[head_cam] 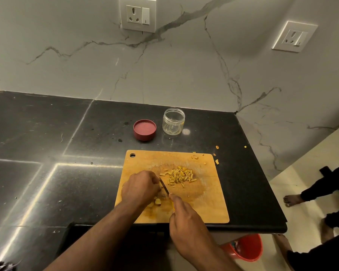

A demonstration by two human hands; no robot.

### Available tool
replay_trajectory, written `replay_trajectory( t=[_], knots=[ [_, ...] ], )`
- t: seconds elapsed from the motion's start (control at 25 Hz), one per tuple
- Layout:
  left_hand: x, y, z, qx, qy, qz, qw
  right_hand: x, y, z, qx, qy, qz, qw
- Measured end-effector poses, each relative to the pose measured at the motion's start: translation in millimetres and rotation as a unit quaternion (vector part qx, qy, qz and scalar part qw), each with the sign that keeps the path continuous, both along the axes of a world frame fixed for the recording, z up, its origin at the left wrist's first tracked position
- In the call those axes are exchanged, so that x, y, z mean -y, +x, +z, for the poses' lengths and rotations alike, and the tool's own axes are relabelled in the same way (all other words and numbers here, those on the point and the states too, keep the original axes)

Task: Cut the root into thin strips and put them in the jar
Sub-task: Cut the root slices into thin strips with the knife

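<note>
A wooden cutting board point(207, 210) lies near the counter's front edge. On it sits a pile of thin yellow root strips point(179, 176). My left hand point(140, 187) curls over a piece of root, mostly hidden under the fingers. A few uncut root chunks point(157, 202) lie just below that hand. My right hand point(186, 214) grips a small knife point(164, 186) with a yellow handle, its blade angled down beside my left fingers. Behind the board stands an open clear jar point(173, 122), with nothing visible inside.
The jar's red lid point(144, 130) lies upside down to the left of the jar. Root scraps point(216, 161) dot the black counter point(47, 153) by the board's far right corner. A red bucket point(247, 248) and another person's feet point(294, 199) are on the floor to the right.
</note>
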State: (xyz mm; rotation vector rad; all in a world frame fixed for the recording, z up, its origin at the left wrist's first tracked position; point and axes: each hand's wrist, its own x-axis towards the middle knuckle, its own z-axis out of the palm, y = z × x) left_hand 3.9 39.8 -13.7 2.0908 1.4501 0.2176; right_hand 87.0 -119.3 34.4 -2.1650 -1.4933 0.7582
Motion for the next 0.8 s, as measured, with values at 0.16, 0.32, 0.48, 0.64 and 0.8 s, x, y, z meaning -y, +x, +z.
replay_trajectory(
  t=[0.16, 0.32, 0.48, 0.64, 0.8],
  knots=[
    [0, 0, 3, -0.010, -0.004, 0.008, 1.000, 2, -2, -2, 0.001, -0.013, 0.008, 1.000],
    [-2, 0, 4, -0.018, -0.005, 0.007, 1.000, 13, -4, -2, -0.007, -0.028, 0.006, 1.000],
    [1, 0, 6, -0.019, 0.002, 0.003, 1.000, 26, -5, -4, -0.001, -0.035, 0.003, 0.999],
    [3, -1, 5, -0.013, 0.007, -0.003, 1.000, 32, 2, -4, 0.019, -0.030, -0.020, 0.999],
    [2, -3, 4, 0.015, -0.001, -0.003, 1.000, 28, 12, 2, 0.017, 0.006, -0.038, 0.999]
  ],
)
